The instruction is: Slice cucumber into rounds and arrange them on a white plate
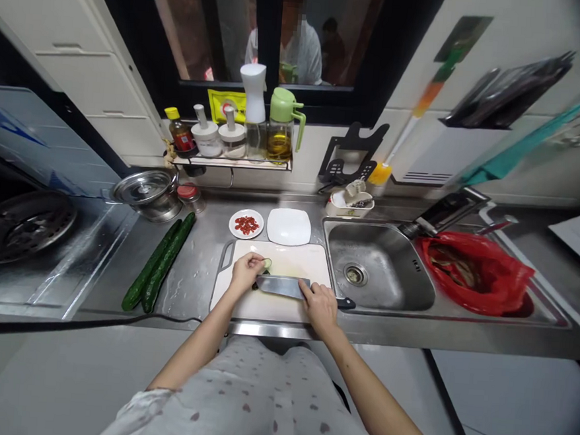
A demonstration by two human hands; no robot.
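Note:
My left hand (247, 269) is closed in a pinch on a thin cucumber slice (267, 263) over the cutting board (296, 311). Lying nearly level across the board is a kitchen knife (280, 286), its blade towards my left hand. My right hand (321, 306) grips the knife near where blade and handle meet, with the index finger stretched along the blade. The black handle end shows past the hand on the right. Something dark green, partly hidden, sits by the blade's left end. Behind the board stand a small plate of chopped red pieces (246, 224) and a white square plate (289, 226).
Two whole cucumbers (160, 261) lie left of the board. A steel pot (147, 193) and a red-lidded jar (191, 197) stand behind them. To the right are the sink (380, 277) and a red plastic bag (479, 274). A rack (231, 163) of seasonings hangs behind.

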